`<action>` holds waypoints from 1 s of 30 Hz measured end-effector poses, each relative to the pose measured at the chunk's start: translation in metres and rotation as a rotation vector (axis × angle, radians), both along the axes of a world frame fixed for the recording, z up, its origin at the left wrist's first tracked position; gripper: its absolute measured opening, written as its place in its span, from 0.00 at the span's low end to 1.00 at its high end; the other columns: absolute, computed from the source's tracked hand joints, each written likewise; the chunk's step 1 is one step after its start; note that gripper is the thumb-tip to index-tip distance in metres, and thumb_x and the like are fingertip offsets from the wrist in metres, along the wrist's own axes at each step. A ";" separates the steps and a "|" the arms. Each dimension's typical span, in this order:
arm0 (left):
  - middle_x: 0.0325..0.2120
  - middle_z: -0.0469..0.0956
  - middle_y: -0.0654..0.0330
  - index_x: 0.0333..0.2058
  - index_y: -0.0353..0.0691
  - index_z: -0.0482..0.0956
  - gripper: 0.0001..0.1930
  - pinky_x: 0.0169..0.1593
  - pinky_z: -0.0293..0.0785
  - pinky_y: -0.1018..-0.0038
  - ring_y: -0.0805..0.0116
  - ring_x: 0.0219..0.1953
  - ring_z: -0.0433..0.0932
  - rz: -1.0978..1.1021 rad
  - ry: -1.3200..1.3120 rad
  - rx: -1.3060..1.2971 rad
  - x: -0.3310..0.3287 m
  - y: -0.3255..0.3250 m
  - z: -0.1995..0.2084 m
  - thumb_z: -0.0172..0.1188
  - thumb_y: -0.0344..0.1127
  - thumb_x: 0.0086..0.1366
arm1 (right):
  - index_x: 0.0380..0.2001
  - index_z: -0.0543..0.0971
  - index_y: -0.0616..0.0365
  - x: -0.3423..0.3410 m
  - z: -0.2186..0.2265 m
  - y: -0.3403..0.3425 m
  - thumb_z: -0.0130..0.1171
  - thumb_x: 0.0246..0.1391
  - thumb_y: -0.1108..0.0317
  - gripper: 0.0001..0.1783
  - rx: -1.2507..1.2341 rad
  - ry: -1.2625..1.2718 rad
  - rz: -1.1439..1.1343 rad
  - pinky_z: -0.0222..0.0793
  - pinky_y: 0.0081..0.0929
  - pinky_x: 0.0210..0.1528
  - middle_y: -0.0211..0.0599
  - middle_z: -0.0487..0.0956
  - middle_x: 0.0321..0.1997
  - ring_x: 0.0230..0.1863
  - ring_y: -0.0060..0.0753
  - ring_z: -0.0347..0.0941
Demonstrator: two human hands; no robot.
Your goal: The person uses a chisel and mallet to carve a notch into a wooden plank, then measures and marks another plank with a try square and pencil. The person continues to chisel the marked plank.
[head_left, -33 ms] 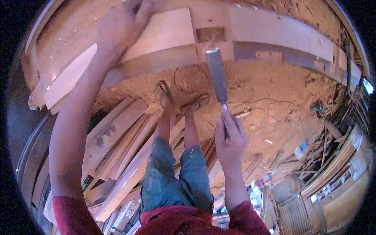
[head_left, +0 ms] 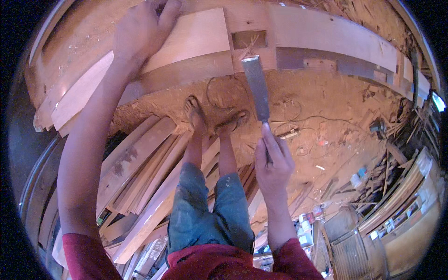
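Note:
My right hand (head_left: 274, 163) is closed round the handle of a wide flat chisel (head_left: 256, 88), its index finger stretched along toward the blade. The bright cutting end points away from me, just short of a rectangular mortise (head_left: 242, 40) cut in a pale wooden beam (head_left: 249, 21). Thin curled shavings (head_left: 252, 43) stand between the chisel tip and the mortise. Farther left, my left hand (head_left: 142, 37) lies over the wood with curled fingers. A dark gap shows beside its thumb, and what it grips, if anything, I cannot make out.
Long planks (head_left: 135, 154) lie stacked left of my legs. Sawdust covers the floor (head_left: 326, 107), where a thin cable (head_left: 326, 119) runs. To the right are scrap wood (head_left: 382, 172) and stacked curved boards (head_left: 396, 200). Another pale board (head_left: 326, 35) lies along the beam's right part.
My right hand and the chisel have shifted very slightly left and nearer to me. The shavings at its tip show more sharply. My left hand has barely moved left.

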State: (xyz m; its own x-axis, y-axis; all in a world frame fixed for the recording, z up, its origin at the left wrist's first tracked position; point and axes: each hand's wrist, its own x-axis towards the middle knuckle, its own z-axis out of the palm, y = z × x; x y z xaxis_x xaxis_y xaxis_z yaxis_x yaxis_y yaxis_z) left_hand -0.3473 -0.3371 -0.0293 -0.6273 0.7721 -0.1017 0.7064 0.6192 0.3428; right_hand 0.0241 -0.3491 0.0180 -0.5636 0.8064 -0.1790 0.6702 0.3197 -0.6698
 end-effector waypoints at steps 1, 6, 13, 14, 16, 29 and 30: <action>0.34 0.83 0.41 0.43 0.39 0.84 0.30 0.46 0.77 0.51 0.38 0.39 0.83 0.011 0.006 -0.027 0.002 -0.002 -0.001 0.44 0.61 0.72 | 0.57 0.80 0.60 0.000 0.000 -0.001 0.62 0.58 0.79 0.22 -0.013 -0.013 -0.003 0.71 0.26 0.31 0.44 0.79 0.34 0.28 0.30 0.76; 0.34 0.83 0.41 0.44 0.39 0.84 0.31 0.47 0.77 0.51 0.39 0.40 0.83 0.060 0.009 -0.101 0.007 0.005 0.009 0.44 0.61 0.72 | 0.57 0.80 0.59 -0.012 -0.004 0.006 0.62 0.58 0.78 0.22 0.014 0.005 0.000 0.72 0.27 0.31 0.45 0.80 0.34 0.28 0.31 0.76; 0.33 0.83 0.41 0.42 0.41 0.85 0.29 0.45 0.77 0.51 0.39 0.39 0.83 0.011 0.013 -0.074 0.008 0.004 0.013 0.44 0.61 0.72 | 0.56 0.80 0.60 -0.018 0.004 0.004 0.61 0.59 0.77 0.21 -0.030 -0.056 -0.024 0.70 0.28 0.30 0.42 0.77 0.29 0.27 0.31 0.75; 0.32 0.83 0.41 0.41 0.42 0.85 0.29 0.45 0.77 0.51 0.39 0.38 0.83 0.008 -0.001 -0.091 0.005 0.003 0.011 0.45 0.60 0.72 | 0.56 0.80 0.60 -0.023 0.009 0.008 0.61 0.59 0.78 0.21 -0.065 -0.090 -0.032 0.70 0.29 0.30 0.42 0.77 0.29 0.27 0.30 0.74; 0.32 0.83 0.41 0.40 0.42 0.85 0.28 0.45 0.77 0.51 0.39 0.38 0.82 0.020 0.015 -0.085 0.004 0.003 0.012 0.45 0.60 0.72 | 0.57 0.80 0.60 -0.020 0.006 0.007 0.61 0.59 0.78 0.21 -0.027 -0.033 -0.018 0.70 0.29 0.29 0.41 0.77 0.28 0.26 0.31 0.74; 0.30 0.83 0.42 0.40 0.41 0.85 0.27 0.42 0.77 0.51 0.38 0.35 0.82 0.004 0.029 -0.060 0.006 0.001 0.011 0.47 0.59 0.72 | 0.56 0.80 0.60 -0.007 0.006 -0.008 0.62 0.58 0.79 0.21 -0.023 0.009 0.001 0.72 0.27 0.31 0.43 0.79 0.32 0.28 0.32 0.77; 0.30 0.83 0.42 0.40 0.41 0.85 0.27 0.42 0.77 0.51 0.39 0.35 0.83 0.006 0.036 -0.061 0.003 0.002 0.012 0.47 0.59 0.72 | 0.56 0.80 0.60 -0.011 0.006 -0.004 0.62 0.58 0.79 0.21 -0.048 0.011 -0.005 0.72 0.27 0.31 0.44 0.79 0.32 0.28 0.32 0.76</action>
